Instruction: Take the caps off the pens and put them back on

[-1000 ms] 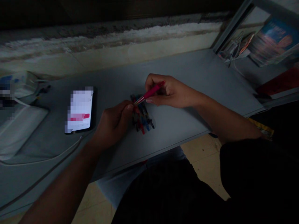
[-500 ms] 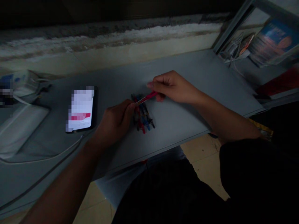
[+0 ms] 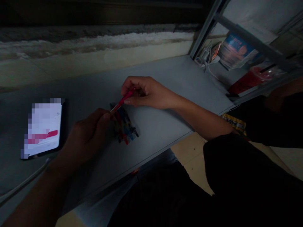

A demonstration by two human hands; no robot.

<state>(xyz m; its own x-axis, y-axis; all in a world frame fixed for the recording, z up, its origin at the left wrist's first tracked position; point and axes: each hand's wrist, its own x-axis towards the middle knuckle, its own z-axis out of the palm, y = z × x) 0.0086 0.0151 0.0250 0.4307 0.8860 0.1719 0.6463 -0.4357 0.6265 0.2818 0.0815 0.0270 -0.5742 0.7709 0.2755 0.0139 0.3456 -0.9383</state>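
A red pen with a clear section slants between my two hands above the desk. My left hand is closed on its lower end, thumb and forefinger pinching it. Around its upper red end the fingers of my right hand are curled, with the thumb beneath. Just below the held pen lies a bunch of several pens, with black, red and blue ends toward me. My left hand partly covers that bunch.
On the grey desk a lit phone lies at left, beside a cable. Behind a metal frame at right stand a red cup and a blue-covered package. Another person's arm shows at far right.
The view has turned rightward, so the desk items appear further left. My right hand has shifted its grip; its fingers now curl above the red pen's upper end. My left hand keeps its pinch.
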